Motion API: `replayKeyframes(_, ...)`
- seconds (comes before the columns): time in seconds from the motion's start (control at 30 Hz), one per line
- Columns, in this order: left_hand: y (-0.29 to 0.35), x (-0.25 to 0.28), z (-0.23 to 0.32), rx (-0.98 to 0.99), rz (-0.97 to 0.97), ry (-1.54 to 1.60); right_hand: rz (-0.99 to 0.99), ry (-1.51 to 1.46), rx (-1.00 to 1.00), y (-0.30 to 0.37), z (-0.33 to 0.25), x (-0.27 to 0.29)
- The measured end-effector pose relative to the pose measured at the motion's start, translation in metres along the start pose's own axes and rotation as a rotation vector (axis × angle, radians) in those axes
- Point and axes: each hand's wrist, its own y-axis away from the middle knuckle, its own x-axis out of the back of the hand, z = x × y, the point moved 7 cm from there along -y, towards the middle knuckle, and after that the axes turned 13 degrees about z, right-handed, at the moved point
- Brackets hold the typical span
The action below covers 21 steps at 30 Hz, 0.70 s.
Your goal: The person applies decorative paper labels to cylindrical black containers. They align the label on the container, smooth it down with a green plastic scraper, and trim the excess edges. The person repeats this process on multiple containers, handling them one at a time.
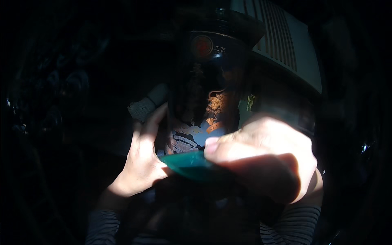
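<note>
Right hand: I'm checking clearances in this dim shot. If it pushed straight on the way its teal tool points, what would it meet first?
The right hand aims the teal tool leftward. First in line is probably the left hand at its palm, which rests against the dark decorated vessel. Depth is unclear in the dark.

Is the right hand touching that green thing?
Touching. In the head view, the right hand closes around the green flat piece, its thumb pressed on top.

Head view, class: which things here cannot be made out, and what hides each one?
- Surroundings, head view: lost in darkness.
- Dark decorated vessel: its base is hidden behind the hands.
- Green flat tool: its far end is covered by the right hand.
- Left hand: its fingertips are hidden in shadow against the vessel.
- Pale slatted panel: cut off by darkness.
</note>
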Motion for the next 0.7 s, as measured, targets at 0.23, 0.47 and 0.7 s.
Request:
replayKeyframes(0.23,-0.048,0.02,-0.021,-0.003,0.046,0.012,0.122,0.258,0.495,0.017,-0.015,-0.015)
replayKeyframes(0.47,-0.056,0.014,-0.026,0.023,-0.019,0.11,0.555,0.242,0.143,-0.077,0.037,0.059)
replayKeyframes(0.7,-0.049,0.022,-0.039,0.099,-0.044,0.022,0.282,-0.133,0.183,0.003,0.012,-0.014)
